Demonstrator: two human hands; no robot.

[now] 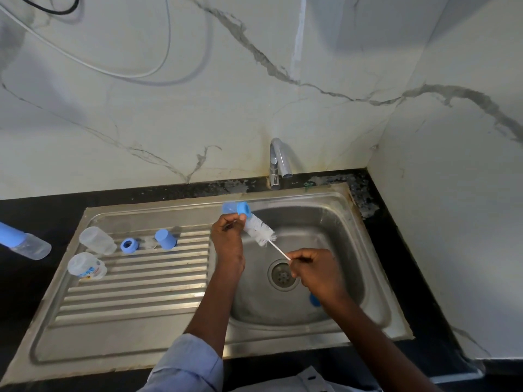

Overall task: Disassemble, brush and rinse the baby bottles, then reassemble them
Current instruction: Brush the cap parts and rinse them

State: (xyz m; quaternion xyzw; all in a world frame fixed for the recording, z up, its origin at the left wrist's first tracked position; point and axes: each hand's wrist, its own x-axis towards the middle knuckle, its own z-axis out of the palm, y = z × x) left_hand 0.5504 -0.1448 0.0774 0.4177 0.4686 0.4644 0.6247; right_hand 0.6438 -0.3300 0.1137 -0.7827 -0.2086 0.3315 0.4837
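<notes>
On the bench (pixel 34 210), the sink (pixel 376 278) basin lies at 3 o'clock of its drainboard (pixel 135 284), which carries two bottles (pixel 97 240) at 9 o'clock, ring (pixel 129 246) and cap (pixel 165 239) beside them, tap (pixel 278 162) at 12.

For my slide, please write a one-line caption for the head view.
Over the sink, the left hand holds a blue bottle ring while the right hand works a white brush.

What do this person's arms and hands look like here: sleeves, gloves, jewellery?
Both hands are bare: the left hand and right hand show no gloves, rings or watch. The left arm has a light blue sleeve pushed up near the elbow, forearm bare below it. The right forearm is bare as far as the frame shows; no sleeve is visible on it.
</notes>
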